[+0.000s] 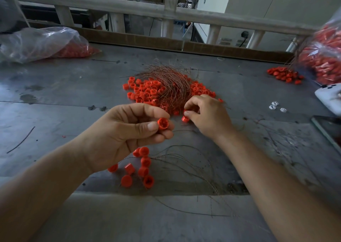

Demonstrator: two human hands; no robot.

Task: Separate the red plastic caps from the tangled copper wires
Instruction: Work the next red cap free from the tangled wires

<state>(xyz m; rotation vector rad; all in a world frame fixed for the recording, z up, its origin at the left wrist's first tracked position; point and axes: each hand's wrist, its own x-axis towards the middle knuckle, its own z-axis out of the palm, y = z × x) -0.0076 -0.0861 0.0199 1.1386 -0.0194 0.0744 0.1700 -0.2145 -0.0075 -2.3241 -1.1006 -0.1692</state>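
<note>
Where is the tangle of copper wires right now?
In the head view, the tangle of copper wires lies at the centre of the table on the pile of red caps, just beyond the right hand.

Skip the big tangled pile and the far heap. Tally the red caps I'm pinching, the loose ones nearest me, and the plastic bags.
Pinched red caps: 2, one in the left hand, one in the right hand
Loose red caps nearest you: 8
Plastic bags of caps: 2
Total: 12
</note>
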